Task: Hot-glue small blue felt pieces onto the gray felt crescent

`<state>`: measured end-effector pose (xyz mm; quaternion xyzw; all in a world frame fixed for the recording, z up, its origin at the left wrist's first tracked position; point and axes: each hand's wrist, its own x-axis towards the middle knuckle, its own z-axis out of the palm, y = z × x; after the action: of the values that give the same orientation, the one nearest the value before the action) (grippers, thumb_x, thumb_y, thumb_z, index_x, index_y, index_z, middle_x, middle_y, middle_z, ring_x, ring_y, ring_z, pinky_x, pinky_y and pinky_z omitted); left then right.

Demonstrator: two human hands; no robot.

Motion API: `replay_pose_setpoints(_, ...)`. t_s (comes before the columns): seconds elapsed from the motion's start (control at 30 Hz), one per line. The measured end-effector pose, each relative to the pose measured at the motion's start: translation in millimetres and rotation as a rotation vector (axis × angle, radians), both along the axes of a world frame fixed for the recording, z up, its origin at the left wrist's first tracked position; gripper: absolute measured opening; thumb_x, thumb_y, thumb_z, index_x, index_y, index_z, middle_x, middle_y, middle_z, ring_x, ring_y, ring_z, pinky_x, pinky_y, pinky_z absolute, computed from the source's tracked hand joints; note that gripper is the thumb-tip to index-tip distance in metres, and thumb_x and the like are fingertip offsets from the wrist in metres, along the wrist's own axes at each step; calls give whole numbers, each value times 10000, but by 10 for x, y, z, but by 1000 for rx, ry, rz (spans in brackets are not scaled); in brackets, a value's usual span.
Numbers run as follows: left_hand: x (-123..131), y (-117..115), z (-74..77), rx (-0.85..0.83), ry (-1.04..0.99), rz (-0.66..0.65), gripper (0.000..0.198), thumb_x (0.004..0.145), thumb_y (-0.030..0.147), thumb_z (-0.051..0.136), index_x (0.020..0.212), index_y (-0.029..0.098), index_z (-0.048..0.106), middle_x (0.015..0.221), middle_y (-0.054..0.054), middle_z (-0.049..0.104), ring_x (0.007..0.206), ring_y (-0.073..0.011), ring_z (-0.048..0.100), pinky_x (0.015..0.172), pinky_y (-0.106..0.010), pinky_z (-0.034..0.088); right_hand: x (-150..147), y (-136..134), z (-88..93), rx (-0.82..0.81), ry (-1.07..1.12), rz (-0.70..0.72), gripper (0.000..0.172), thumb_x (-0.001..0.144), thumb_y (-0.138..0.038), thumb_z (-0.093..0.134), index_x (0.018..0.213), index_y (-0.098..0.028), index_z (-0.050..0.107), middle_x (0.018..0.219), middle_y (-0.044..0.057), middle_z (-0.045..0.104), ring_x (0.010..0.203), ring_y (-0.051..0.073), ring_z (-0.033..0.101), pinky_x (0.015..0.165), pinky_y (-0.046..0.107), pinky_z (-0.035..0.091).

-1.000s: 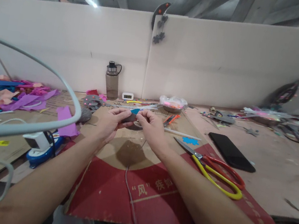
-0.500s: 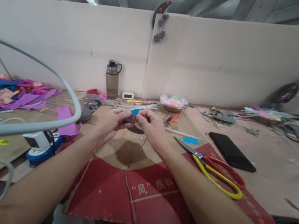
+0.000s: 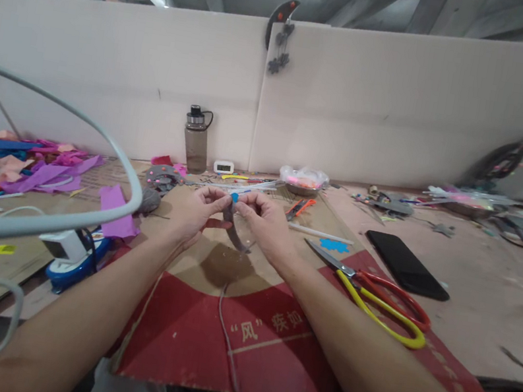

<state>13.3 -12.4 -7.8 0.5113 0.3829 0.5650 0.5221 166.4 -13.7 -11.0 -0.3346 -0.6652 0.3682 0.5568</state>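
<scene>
My left hand (image 3: 196,212) and my right hand (image 3: 265,220) meet above a red and brown cardboard sheet (image 3: 238,333). Both pinch a small craft piece: a bright blue bit (image 3: 234,197) shows between the fingertips, and a curved grey strip (image 3: 234,231) hangs down from it. The fingers of both hands are closed on the piece. Yellow and red scissors (image 3: 370,294) lie on the cardboard just right of my right wrist.
A black phone (image 3: 405,265) lies right of the scissors. A water bottle (image 3: 196,139), a small clock (image 3: 223,167) and a dish of bits (image 3: 303,181) stand by the white partition. Coloured scraps (image 3: 20,169) pile at left; a white cable (image 3: 36,225) loops nearby.
The grey strip has swung down and now hangs below my fingers; less of the blue bit shows. My hands stay in nearly the same place.
</scene>
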Motion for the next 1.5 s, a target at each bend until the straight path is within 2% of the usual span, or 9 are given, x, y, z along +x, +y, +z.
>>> replay_pose_setpoints(0.33,81,-61,-36,169,76,-90,238,759,347,651,896,159,600,915,-40,590,849,-162,583,665,-304,563,-10,14,-37,44,-16,-90,177,791,-334,557,774,-166,609,673,-7,564,608,116,454,603,255,375)
replay_pose_setpoints(0.6,95,-64,-58,228,208,-86,247,756,327,655,936,179,571,858,-19,617,769,-138,592,705,-311,544,-24,23,-42,47,35,-33,147,794,-298,527,753,-169,585,684,-10,558,633,122,487,637,264,402)
replay_pose_setpoints(0.73,69,-71,-8,311,357,-13,176,787,322,608,877,175,637,853,-25,651,789,-147,596,760,-300,509,-15,37,-50,75,10,-54,140,792,-283,518,759,-166,586,710,0,572,670,131,504,669,270,405)
replay_pose_setpoints(0.9,54,-91,66,511,683,229,129,780,277,601,752,177,679,804,-18,675,822,-167,599,801,-285,454,-14,60,-72,81,-21,-92,154,798,-298,514,775,-169,595,709,4,573,661,132,492,653,266,393)
replay_pose_setpoints(1.03,58,-114,92,522,746,229,150,802,243,556,742,175,676,757,-2,675,747,-147,596,737,-263,448,-21,62,-80,91,-44,-119,157,799,-303,522,772,-169,598,702,4,570,655,133,488,642,265,387)
replay_pose_setpoints(1.13,65,-126,89,443,713,217,143,791,261,570,731,171,664,717,4,657,683,-136,588,685,-258,466,-19,58,-84,100,-66,-142,151,799,-300,527,774,-171,601,706,3,576,654,131,489,636,263,386)
replay_pose_setpoints(1.23,85,-118,61,267,521,145,131,761,299,614,763,170,638,667,17,618,564,-110,558,571,-244,484,-13,59,-89,107,-77,-155,144,795,-298,538,769,-171,600,703,0,581,651,129,497,634,263,389)
replay_pose_setpoints(1.37,108,-84,10,120,206,59,183,680,296,708,779,168,622,721,8,633,665,-120,614,684,-274,533,-3,64,-93,109,-90,-155,145,801,-295,532,752,-175,595,695,-2,584,640,126,494,625,262,389)
replay_pose_setpoints(1.5,92,-63,-2,137,177,29,192,672,317,720,762,161,653,751,-10,647,692,-123,612,731,-283,529,0,55,-82,108,-110,-165,142,805,-294,532,757,-175,595,710,3,589,652,127,495,631,262,390)
